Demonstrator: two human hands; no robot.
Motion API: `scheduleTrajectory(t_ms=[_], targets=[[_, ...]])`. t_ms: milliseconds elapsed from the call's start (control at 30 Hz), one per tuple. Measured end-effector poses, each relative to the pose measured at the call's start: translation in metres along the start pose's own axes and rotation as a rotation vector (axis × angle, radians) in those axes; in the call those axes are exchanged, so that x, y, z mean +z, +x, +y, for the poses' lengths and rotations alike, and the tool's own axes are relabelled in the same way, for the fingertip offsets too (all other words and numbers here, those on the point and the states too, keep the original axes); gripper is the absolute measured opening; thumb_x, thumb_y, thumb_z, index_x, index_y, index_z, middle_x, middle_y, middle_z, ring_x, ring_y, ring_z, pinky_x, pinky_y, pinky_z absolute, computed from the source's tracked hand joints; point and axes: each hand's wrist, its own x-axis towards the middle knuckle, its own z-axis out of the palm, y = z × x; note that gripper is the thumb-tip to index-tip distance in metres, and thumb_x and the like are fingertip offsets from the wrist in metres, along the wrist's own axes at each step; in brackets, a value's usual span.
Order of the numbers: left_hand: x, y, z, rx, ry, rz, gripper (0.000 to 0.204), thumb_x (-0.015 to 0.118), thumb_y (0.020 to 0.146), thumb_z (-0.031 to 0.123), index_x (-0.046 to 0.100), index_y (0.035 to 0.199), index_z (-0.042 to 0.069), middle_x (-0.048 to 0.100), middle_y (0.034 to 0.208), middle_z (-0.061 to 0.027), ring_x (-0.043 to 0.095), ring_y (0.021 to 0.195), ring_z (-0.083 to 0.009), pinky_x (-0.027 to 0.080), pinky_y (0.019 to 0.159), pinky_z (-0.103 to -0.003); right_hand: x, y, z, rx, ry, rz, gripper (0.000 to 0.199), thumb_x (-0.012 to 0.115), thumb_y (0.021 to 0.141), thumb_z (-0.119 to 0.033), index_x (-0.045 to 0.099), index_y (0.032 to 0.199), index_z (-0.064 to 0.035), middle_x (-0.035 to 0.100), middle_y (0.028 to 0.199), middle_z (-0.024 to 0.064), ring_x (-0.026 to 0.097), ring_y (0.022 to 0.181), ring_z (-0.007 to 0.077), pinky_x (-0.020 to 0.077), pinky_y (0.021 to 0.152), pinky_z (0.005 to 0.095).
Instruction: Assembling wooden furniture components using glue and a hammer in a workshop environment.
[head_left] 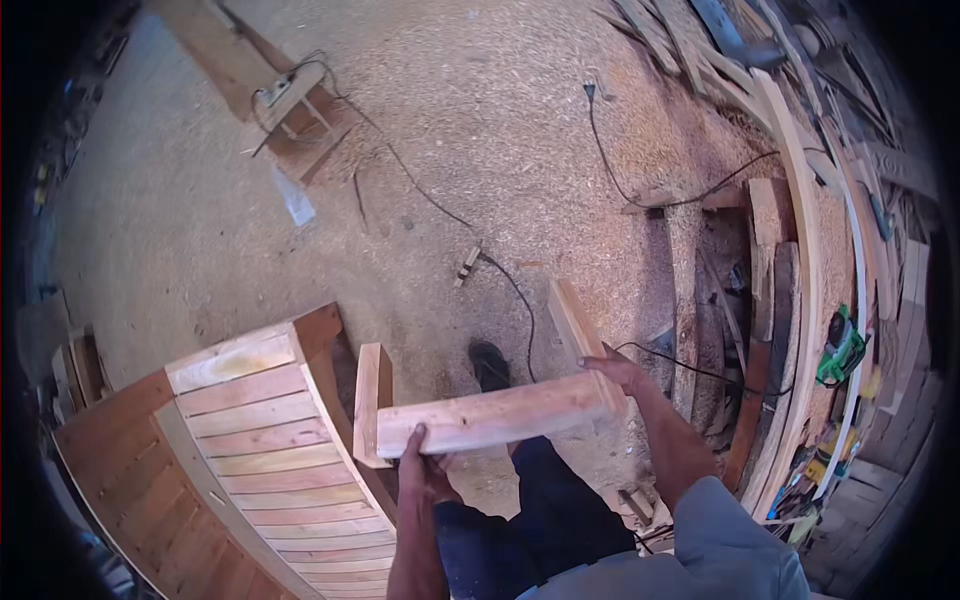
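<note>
A U-shaped wooden frame, made of a wide pale board with a shorter piece at each end, hangs in front of my legs. My left hand grips the board's near edge close to its left end, thumb on top and fingers underneath. At the right corner, my right hand is closed around the joint where the end piece meets the board. The left end piece points away from me, beside a slatted wooden piece with a curved top and darker side panel.
Sawdust and shavings cover the floor. A black cord with a socket block runs ahead of my foot. Long planks line the right, with a green power tool on them. A wooden stand is at the far left.
</note>
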Motion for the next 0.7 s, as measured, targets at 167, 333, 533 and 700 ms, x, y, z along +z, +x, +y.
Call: scheduleTrajectory(t_ms=[167, 333, 533, 700], targets=[[0.094, 0.120, 0.017, -0.175, 0.038, 0.029, 0.054, 0.071, 0.102, 0.042, 0.057, 0.145, 0.012, 0.070, 0.133, -0.0129, 0.074, 0.113, -0.0312, 0.068, 0.087, -0.045, -0.072, 0.074, -0.006, 0.094, 0.255, -0.010, 0.069, 0.078, 0.097, -0.026, 0.050, 0.156, -0.0047, 0.072, 0.129, 0.0171, 0.076, 0.103, 0.0290, 0.0646, 0.091, 0.0430], [0.122, 0.222, 0.050, -0.204, 0.047, 0.011, 0.061, 0.064, 0.105, 0.042, 0.050, 0.148, 0.001, 0.066, 0.137, -0.0225, 0.074, 0.113, -0.0371, 0.069, 0.090, -0.048, -0.086, 0.159, 0.019, 0.107, 0.499, 0.006, 0.052, 0.073, 0.100, -0.032, 0.061, 0.144, -0.0056, 0.073, 0.123, 0.0151, 0.076, 0.095, 0.0275, 0.0643, 0.086, 0.0456], [0.134, 0.299, 0.079, -0.098, 0.152, 0.209, 0.045, 0.056, 0.109, 0.051, 0.053, 0.122, 0.008, 0.070, 0.114, -0.0242, 0.073, 0.102, -0.0402, 0.066, 0.088, -0.056, -0.043, 0.168, -0.068, 0.083, 0.516, 0.144, 0.057, 0.068, 0.101, -0.047, 0.065, 0.136, -0.0017, 0.076, 0.108, 0.0124, 0.074, 0.090, 0.0254, 0.0615, 0.082, 0.0426], [0.168, 0.321, 0.077, -0.042, 0.219, 0.190, 0.051, 0.053, 0.110, 0.055, 0.058, 0.122, 0.005, 0.070, 0.111, -0.0240, 0.073, 0.100, -0.0384, 0.066, 0.087, -0.056, -0.045, 0.199, -0.059, -0.028, 0.526, 0.264, 0.060, 0.062, 0.103, -0.057, 0.070, 0.132, -0.0053, 0.073, 0.116, 0.0106, 0.070, 0.107, 0.0241, 0.0592, 0.089, 0.0443]])
